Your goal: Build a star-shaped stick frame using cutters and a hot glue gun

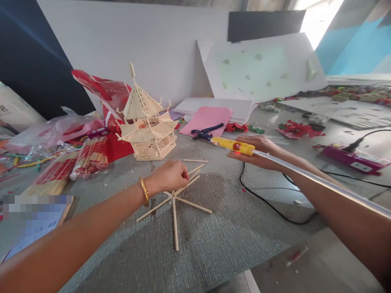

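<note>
My left hand (171, 175), a gold bangle at its wrist, is closed with the fingers curled down over a small frame of thin wooden sticks (175, 224). Those sticks spread like spokes from one centre on the table. A short wooden stick (197, 169) comes out from under the curled fingers, which seem to pinch it; their tips are hidden. My right hand (255, 148) grips a yellow hot glue gun (232, 145), its nozzle pointing left. A long clear glue stick (305, 169) runs out of its back. Behind my left hand stands a pagoda model (149, 126) built of sticks.
Dark-handled pliers (207, 131) lie by pink paper (201, 118). Bundles of sticks (91, 156) and a phone-like screen (36, 228) are at left. A black cord (269, 209) loops across the right side near a purple power strip (356, 158). White boards (137, 36) lean behind.
</note>
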{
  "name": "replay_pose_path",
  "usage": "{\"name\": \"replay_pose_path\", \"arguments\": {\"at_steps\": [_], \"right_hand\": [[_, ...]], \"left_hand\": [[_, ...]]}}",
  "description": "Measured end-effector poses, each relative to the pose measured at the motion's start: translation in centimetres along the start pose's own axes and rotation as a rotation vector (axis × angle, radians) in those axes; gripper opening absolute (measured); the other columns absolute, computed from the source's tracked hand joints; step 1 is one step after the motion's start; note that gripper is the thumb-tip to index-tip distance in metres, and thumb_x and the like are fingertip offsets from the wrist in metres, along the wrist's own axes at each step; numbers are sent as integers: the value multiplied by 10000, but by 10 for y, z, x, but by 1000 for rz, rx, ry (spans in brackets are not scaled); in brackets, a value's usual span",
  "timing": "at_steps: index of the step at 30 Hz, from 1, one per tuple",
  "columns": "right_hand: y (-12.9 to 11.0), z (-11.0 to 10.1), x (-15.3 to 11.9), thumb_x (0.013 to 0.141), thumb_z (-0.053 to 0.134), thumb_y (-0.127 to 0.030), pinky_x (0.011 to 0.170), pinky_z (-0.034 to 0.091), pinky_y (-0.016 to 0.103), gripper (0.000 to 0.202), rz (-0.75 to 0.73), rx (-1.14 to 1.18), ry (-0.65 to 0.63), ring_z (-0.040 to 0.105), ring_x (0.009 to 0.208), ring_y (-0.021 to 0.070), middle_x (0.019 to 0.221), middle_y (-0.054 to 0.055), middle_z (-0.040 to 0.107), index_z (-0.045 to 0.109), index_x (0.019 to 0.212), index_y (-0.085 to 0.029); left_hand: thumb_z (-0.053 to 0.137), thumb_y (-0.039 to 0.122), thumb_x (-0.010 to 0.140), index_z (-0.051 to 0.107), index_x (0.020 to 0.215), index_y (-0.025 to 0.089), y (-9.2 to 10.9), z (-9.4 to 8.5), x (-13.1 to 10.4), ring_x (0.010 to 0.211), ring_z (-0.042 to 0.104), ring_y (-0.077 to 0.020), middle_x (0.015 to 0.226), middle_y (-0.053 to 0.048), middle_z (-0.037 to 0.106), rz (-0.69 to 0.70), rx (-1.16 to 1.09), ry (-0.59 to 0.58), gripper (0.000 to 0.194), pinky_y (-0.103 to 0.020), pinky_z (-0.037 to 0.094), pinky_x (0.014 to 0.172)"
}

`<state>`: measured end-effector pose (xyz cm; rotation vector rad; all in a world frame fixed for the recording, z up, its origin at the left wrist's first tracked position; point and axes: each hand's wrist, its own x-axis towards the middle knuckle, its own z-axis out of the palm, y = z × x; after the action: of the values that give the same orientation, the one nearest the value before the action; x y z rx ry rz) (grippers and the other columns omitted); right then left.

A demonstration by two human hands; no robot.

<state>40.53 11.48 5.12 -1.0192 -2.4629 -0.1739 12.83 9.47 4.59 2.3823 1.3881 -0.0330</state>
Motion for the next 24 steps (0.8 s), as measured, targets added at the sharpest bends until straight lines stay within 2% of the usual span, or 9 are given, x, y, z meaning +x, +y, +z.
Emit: {"name": "replay_pose_path", "arguments": {"at_steps": [4, 9, 12, 20, 24], "right_hand": [[-8, -3, -2, 825, 514, -494, 491, 298, 233, 358, 102, 161, -72, 357, 522, 81, 604, -35, 374, 414, 674, -185], [-23, -7, -5, 803, 527, -507, 468, 283, 220, 346, 256, 359, -286, 334, 534, 80, 611, -38, 357, 451, 709, -183], [-28, -5, -7, 797, 525, -512, 470, 288, 223, 340, 307, 393, -381, 356, 538, 85, 616, -34, 391, 485, 732, -181], [-24, 7, -16, 821, 495, -520, 518, 325, 225, 351, 231, 370, -462, 432, 576, 96, 672, -21, 482, 489, 747, -176], [-25, 1, -15, 839, 481, -486, 521, 307, 229, 335, 168, 307, -418, 413, 555, 91, 652, -20, 464, 461, 718, -174]], "left_hand": [[510, 156, 631, 706, 761, 154, 2, -1, 0, 567, 552, -128, 633, -26, 667, -10, 10, -15, 235, -221, 330, 515], [507, 182, 660, 705, 742, 158, 5, 0, -1, 568, 568, -138, 612, -30, 671, -31, 21, -34, 216, -227, 347, 528], [512, 203, 669, 705, 750, 162, 5, 1, 0, 577, 578, -144, 621, -31, 680, -33, 24, -46, 214, -233, 357, 542], [509, 207, 668, 704, 773, 159, 4, 3, 3, 589, 588, -145, 634, -28, 685, -22, 26, -60, 226, -238, 377, 575], [504, 197, 659, 699, 764, 168, 2, 4, 3, 583, 585, -136, 649, -23, 687, -11, 27, -49, 223, -227, 366, 557]]}}
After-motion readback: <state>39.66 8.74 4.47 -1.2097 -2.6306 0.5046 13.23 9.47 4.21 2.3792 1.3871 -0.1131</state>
